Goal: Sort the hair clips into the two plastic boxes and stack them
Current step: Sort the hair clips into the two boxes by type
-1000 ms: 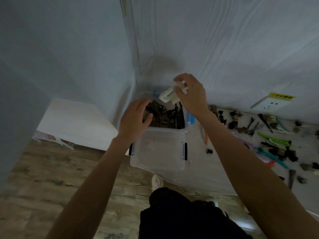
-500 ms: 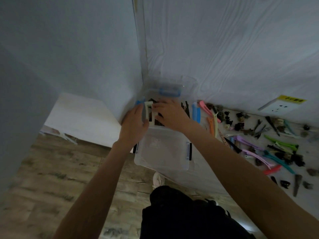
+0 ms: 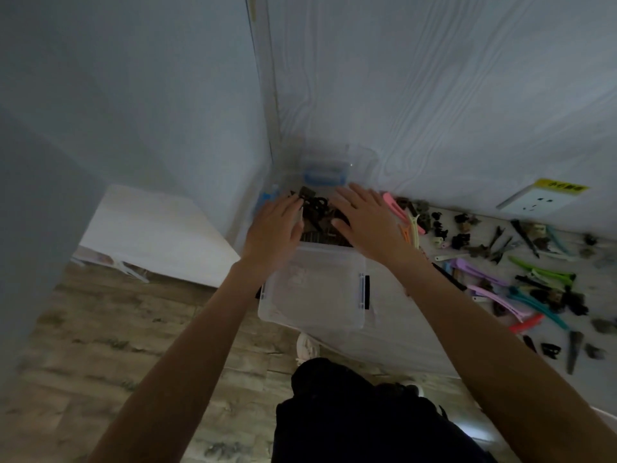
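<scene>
Two clear plastic boxes stand in the table's far left corner. The far box [image 3: 267,208] holds several dark hair clips [image 3: 317,215] and has blue latches. The near box [image 3: 314,295] is shut with a clear lid. My left hand [image 3: 273,232] lies flat over the far box's left side. My right hand [image 3: 364,222] lies flat over its right side, fingers spread. Neither hand visibly holds anything. Many loose hair clips [image 3: 521,279], long coloured ones and small dark ones, lie scattered on the table to the right.
Walls close in behind and to the left of the boxes. A white wall socket [image 3: 534,202] with a yellow label sits low at the right. The table's front edge [image 3: 384,359] runs diagonally above a wooden floor. My dark trousers [image 3: 350,412] and a shoe show below.
My right hand came down from above the far box with a white clip, passed it by the left hand, and now both hands rest flat over the box; the white clip is out of sight.
</scene>
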Tool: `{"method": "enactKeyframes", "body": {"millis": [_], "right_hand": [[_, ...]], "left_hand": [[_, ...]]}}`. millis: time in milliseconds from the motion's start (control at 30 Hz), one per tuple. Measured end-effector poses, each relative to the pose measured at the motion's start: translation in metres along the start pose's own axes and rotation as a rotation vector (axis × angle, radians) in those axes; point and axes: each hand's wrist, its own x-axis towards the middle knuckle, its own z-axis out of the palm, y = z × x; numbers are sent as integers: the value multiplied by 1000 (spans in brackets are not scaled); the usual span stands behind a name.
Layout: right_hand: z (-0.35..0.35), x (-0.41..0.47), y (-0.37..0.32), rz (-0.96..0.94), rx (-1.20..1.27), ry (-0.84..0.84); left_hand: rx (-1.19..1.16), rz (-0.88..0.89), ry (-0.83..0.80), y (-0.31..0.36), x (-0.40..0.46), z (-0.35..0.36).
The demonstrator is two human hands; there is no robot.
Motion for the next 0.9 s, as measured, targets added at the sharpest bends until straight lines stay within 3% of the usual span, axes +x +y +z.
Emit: {"method": "enactKeyframes", "body": {"millis": [100,233,300,400,533,667,800,900], "right_hand": [[6,5,7,32,-91,-166],[7,14,4,26,-262,-226],[9,13,3,45,-221,-164],[7,6,6,104,46,-3],[-3,-24,23,259,422,334],[-15,-92,49,370,495,502],[-12,-178,85,538,452,419],[5,-242,122,753,394,265]], "left_hand": [[9,10,-45,-2,6,1],[26,3,-53,-4,9,3],[41,13,-30,-4,8,6],[42,18,24,0,7,9],[-37,49,146,19,3,9],[-151,174,297,67,-4,12],[-322,330,264,136,-9,34],[-445,333,53,190,-12,75]]}}
